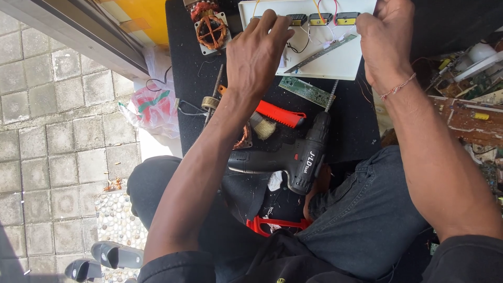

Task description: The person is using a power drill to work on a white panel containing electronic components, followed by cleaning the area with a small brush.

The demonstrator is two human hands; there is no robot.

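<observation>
My left hand (258, 51) rests on the left part of a white board (335, 65) lying on a black work surface (188, 68), its fingers bent over the board near a row of black-and-yellow modules (319, 19) with thin wires. At the board's upper right corner is my right hand (384, 39), fingers curled by the rightmost module; whether it pinches a wire is hidden. A narrow strip (320, 54) lies across the board. A green circuit board (305, 91) sits just below.
A black cordless drill (293, 157) lies by my lap. Beside it are a red-handled brush (276, 116), a copper-wound motor stator (211, 30), a threaded rod (213, 94) and a red plastic piece (272, 225). Circuit boards (471, 115) pile at right. Paving and sandals (105, 259) are at left.
</observation>
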